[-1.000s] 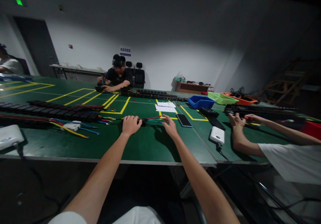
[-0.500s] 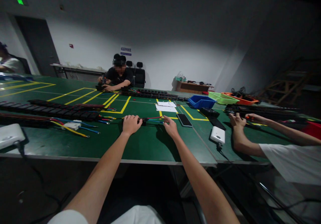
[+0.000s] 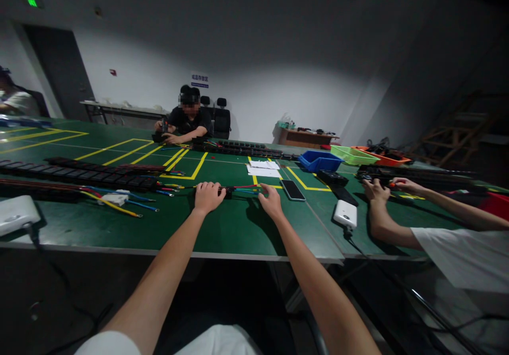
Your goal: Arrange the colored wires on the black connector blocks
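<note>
My left hand (image 3: 208,198) is wrapped over a slim black part (image 3: 228,191) lying on the green table (image 3: 238,227). From that part's right side, thin red and blue-green wires (image 3: 244,188) run toward my right hand (image 3: 271,200). The thumb and forefinger of my right hand are close around the wire ends; the exact contact is too small to make out. Just right of my right hand lies a dark phone (image 3: 293,190).
Long black strips (image 3: 79,174) with coloured cables lie at left, near a white device (image 3: 18,216). Another white device (image 3: 345,214), a blue bin (image 3: 319,161) and a co-worker's hands (image 3: 377,190) are at right. Papers (image 3: 263,169) lie ahead; a person (image 3: 191,116) sits opposite.
My right hand has shifted very slightly at the wire ends. My left hand stays on the black part. The co-worker's farther hand at right has moved a little.
</note>
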{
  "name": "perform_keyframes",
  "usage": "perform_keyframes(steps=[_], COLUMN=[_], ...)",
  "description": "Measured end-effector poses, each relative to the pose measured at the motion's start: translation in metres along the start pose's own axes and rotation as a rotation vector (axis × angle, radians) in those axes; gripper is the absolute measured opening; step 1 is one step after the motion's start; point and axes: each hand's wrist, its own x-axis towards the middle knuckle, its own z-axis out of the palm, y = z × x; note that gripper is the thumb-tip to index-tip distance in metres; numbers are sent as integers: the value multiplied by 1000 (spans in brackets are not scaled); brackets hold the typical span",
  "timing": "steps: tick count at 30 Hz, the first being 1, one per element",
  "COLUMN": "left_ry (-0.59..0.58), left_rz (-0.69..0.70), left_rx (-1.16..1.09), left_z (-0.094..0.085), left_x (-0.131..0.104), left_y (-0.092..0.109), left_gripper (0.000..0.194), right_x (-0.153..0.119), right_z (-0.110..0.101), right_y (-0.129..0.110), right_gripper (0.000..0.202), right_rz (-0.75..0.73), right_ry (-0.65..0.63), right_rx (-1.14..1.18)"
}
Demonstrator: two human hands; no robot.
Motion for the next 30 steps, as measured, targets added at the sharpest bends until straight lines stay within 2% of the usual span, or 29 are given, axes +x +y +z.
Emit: perform_keyframes(steps=[7,15,21,26,30], left_ry=[5,-7,-10,-6,-3], left_rz=[-5,18,28,28,29], left_rx=[5,-10,-17,-4,9], left_z=[-1,1,0,-2,0], left_x=[0,2,2,2,2], left_y=[1,-2,-3,-2,-3], left_gripper=[34,36,36,35,35], right_x=[0,-4,-4,-2,-1], right_z=[-4,-2,1,5,5], right_y=[-5,1,6,9,7], right_gripper=[49,57,60,50,50], right_rz=[-37,71,85,50,6], right_ry=[4,-107,-169,-156,-105], right_rx=[6,-39,-80,-129,-140])
